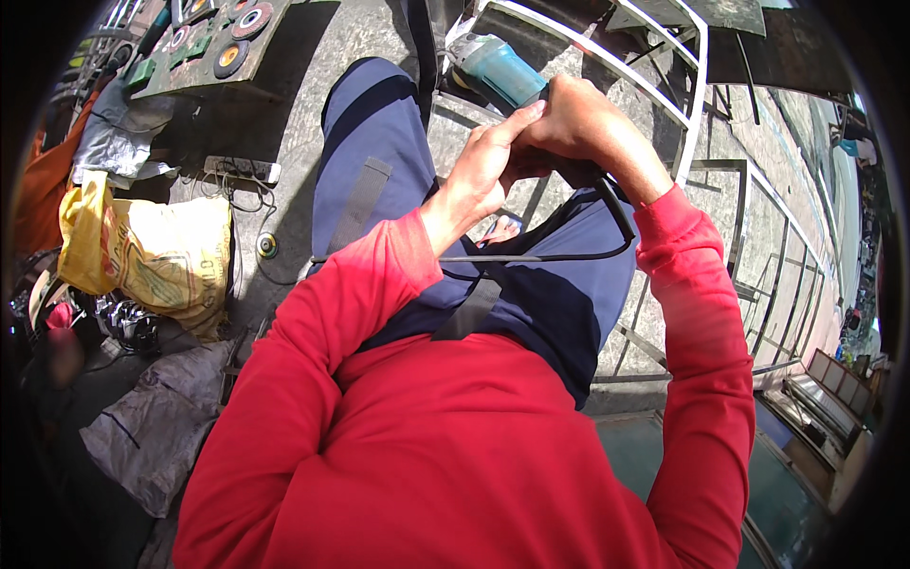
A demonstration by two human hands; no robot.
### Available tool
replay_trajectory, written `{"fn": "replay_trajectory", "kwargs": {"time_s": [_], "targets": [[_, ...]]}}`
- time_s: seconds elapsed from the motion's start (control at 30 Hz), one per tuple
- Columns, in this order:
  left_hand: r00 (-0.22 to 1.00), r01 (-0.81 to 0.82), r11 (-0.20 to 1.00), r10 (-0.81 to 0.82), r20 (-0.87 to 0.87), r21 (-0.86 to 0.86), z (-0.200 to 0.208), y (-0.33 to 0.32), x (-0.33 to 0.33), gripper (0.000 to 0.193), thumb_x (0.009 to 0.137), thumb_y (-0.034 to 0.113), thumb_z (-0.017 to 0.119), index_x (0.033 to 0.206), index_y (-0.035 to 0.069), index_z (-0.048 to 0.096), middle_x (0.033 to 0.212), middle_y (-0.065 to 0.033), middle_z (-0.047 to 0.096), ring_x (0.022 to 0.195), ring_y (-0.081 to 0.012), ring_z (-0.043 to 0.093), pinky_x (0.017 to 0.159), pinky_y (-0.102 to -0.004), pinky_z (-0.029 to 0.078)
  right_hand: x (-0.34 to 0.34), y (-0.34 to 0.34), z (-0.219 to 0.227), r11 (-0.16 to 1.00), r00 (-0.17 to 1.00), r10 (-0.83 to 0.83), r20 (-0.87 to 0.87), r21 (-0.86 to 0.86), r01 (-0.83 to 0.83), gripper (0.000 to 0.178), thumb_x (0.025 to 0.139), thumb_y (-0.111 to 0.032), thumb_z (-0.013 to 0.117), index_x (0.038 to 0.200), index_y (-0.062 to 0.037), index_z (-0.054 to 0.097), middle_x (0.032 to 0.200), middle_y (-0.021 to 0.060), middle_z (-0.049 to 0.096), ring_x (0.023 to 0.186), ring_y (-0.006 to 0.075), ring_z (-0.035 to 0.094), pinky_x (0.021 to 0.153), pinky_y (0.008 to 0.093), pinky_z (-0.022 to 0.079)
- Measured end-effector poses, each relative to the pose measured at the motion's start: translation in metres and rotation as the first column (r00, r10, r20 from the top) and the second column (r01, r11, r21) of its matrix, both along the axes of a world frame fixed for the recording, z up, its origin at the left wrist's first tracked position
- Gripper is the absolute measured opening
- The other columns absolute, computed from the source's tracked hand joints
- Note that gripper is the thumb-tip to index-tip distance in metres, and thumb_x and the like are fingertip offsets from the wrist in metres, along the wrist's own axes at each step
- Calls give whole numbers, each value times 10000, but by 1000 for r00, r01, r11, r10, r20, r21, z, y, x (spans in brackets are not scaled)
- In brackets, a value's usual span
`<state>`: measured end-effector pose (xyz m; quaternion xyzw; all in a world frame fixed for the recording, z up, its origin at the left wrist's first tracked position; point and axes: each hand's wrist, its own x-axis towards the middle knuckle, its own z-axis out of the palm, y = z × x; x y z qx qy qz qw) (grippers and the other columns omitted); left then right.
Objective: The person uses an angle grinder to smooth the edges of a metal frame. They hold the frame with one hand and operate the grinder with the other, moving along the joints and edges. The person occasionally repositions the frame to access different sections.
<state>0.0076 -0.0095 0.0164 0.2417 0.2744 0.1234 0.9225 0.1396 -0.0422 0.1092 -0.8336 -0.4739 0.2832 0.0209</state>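
One package noted: a yellow sack point(166, 258), crumpled, with faint red print, lying on the ground at the left, beside a grey sack point(156, 431) lower left. No signs, screens or separate labels can be made out.

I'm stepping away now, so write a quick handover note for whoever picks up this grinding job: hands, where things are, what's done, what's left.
Left hand: closed on the rear of the angle grinder, thumb up along its body.
Right hand: wrapped over the grinder's handle, where the black cable leaves it and loops across the lap.
The grinder's head points at the white metal frame lying on the concrete ahead.
Spare discs sit on a board at far left, beside a yellow sack.
Done: cannot tell which parts of the frame have been ground.
Left: no sparks show; check the frame before going on.
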Motion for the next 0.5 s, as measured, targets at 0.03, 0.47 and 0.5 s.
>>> {"fn": "replay_trajectory", "kwargs": {"time_s": [0.03,0.47,0.5], "targets": [[1000,13,1000,-13,-1,1,0,0,-1,404,910,422,666,1042,40,664,916,-84,696,823,-195,679,770,-327,554,-1,0,1,1000,1000,-10,-1,-30,10,493,705,-358,738,876,103,702,826,297,682,809,380,714,713,432,570],[999,36,999,-36,-12,13,3,5,-1,406,913,447,651,1049,64,667,934,-70,701,840,-181,676,779,-316,541,-3,6,4,998,1000,-9,6,-60,9,510,705,-382,740,870,100,710,811,270,696,782,345,726,714,415,582],[999,33,999,-33,-17,14,3,5,-1,406,915,448,649,1054,67,666,937,-69,701,843,-180,676,779,-316,541,-3,7,4,998,1000,-7,4,-63,7,505,703,-379,740,869,98,711,810,266,698,779,342,727,712,413,582]]}}
